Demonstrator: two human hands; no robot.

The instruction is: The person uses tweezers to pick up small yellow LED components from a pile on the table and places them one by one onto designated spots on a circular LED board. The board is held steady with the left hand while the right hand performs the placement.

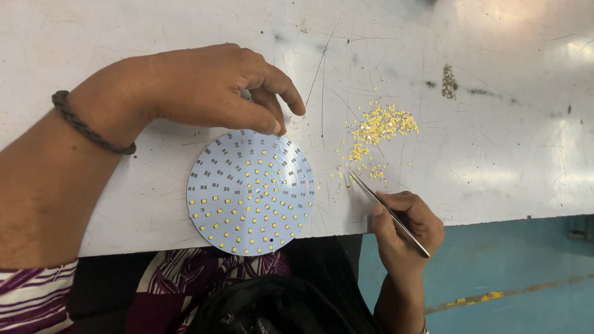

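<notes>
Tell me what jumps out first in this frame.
A round white board dotted with small yellow chips lies at the table's near edge, the left hand resting at its top rim. To its right, the right hand holds metal tweezers, tips at a loose heap of yellow chips.

The white, scratched surface (495,136) carries a round pale board (250,193) dotted with small yellow chips, lying just below the left fingers (272,105). A loose heap of tiny yellow chips (377,127) lies above the right fingers (396,207).
</notes>
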